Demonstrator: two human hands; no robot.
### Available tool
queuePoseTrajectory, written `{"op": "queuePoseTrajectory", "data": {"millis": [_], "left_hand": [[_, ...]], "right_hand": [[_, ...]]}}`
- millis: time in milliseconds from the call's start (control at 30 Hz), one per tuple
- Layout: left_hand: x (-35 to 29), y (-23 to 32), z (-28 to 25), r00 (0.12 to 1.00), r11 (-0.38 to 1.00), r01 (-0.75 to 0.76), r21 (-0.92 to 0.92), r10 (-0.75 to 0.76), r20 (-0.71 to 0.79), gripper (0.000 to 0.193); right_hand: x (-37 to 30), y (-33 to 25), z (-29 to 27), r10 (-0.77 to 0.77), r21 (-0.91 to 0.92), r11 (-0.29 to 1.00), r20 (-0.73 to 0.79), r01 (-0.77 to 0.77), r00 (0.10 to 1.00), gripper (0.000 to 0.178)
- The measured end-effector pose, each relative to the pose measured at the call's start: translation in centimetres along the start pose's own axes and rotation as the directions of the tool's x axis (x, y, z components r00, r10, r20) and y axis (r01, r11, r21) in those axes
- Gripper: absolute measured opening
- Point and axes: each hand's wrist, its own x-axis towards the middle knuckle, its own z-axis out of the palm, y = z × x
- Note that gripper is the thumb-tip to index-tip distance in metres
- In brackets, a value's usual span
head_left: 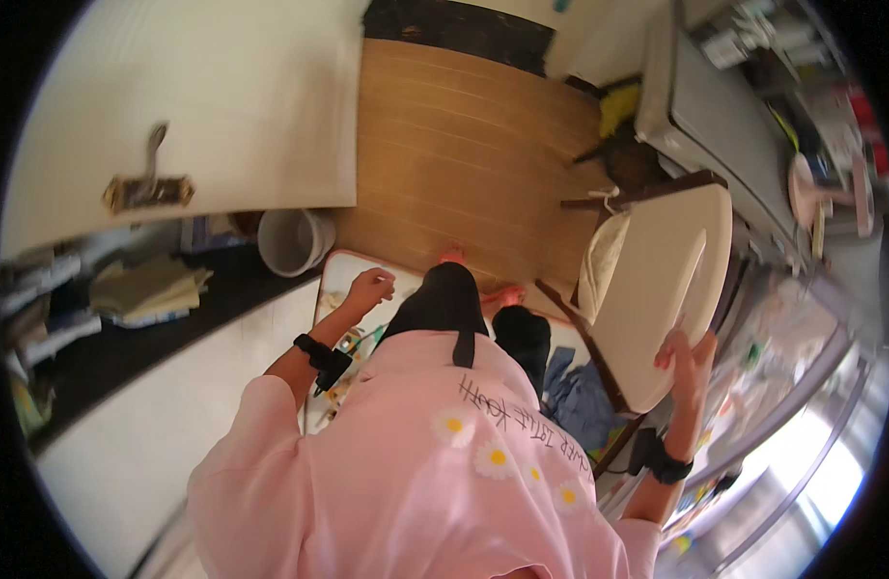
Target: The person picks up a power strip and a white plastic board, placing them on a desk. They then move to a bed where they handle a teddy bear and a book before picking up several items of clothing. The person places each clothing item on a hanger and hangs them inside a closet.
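Note:
My left hand (372, 289) hangs loosely beside my left thigh, fingers a little bent and apart, holding nothing. Below it lies a white mat or board with a red edge (340, 259), partly hidden by my arm and shirt. My right hand (690, 359) is by the right edge of a chair (671, 275) with a cream padded back and dark wooden frame. Its fingers are loosely curled over the edge in the picture, with nothing seen in them; whether they touch the chair is unclear. Black bands with small boxes circle both wrists.
A white door (261, 106) with a metal handle stands at the upper left. A white bin (295, 241) is near a dark shelf holding papers (145, 285). Blue cloth (582, 400) lies by the chair. Grey furniture (720, 125) and cluttered shelves line the right. Wooden floor (464, 145) lies ahead.

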Motion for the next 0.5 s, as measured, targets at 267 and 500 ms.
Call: {"op": "queuePoseTrajectory", "data": {"millis": [267, 500], "left_hand": [[-12.0, -13.0, 1.3, 0.962, 0.931, 0.042, -0.363, -0.135, -0.236, 0.020], [-17.7, -28.7, 1.8, 0.914, 0.907, -0.036, -0.421, -0.140, -0.381, 0.022]], "right_hand": [[-1.4, -3.3, 13.2, -0.128, 0.081, 0.991, 0.374, 0.106, 0.918, 0.015], [-6.0, -4.7, 25.3, -0.054, 0.160, 0.986, 0.604, -0.054, 0.795, 0.017]]}}
